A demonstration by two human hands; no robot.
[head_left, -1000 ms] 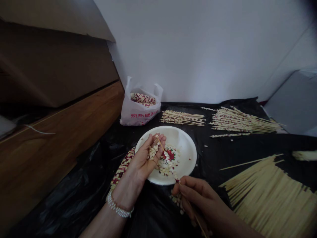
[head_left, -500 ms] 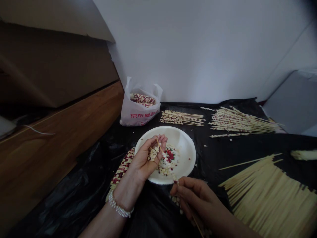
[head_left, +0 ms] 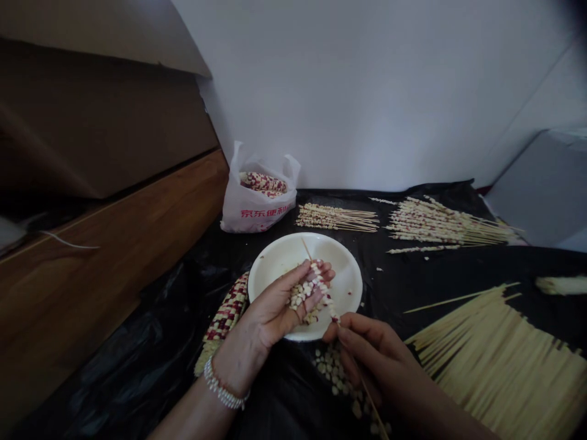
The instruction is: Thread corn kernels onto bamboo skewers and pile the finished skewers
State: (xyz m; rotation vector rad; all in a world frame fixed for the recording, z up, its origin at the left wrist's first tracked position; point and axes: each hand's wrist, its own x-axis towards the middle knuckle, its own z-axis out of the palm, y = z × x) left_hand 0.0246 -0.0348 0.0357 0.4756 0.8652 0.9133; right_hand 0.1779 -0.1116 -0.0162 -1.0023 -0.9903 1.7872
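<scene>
My left hand (head_left: 277, 308), palm up and cupped over the bowl, holds loose corn kernels (head_left: 298, 296). In my right hand (head_left: 373, 348) a thin wooden skewer is pinched, threaded with pale and dark red kernels (head_left: 326, 298). The skewer's bare tip (head_left: 306, 247) points away past my left thumb and fingers, and its threaded part crosses the left fingers. Below both hands is a white bowl (head_left: 355, 269), with some kernels in it. A partly stripped red-and-cream corn cob (head_left: 228, 308) lies beside my left wrist. More loose kernels (head_left: 331, 370) lie under my right hand.
A white plastic bag (head_left: 259, 214) of corn cobs stands behind the bowl. Threaded skewers lie in a small pile (head_left: 337, 218) and a larger pile (head_left: 426, 223). Many bare skewers (head_left: 509, 360) fan out at right near a pale cob (head_left: 562, 285). Black sheeting (head_left: 151, 342) covers the floor.
The skewer has moved forward and up, so its tip now sticks out beyond my left fingers. My right hand is slightly closer to the left, and my left hand has shifted a little right.
</scene>
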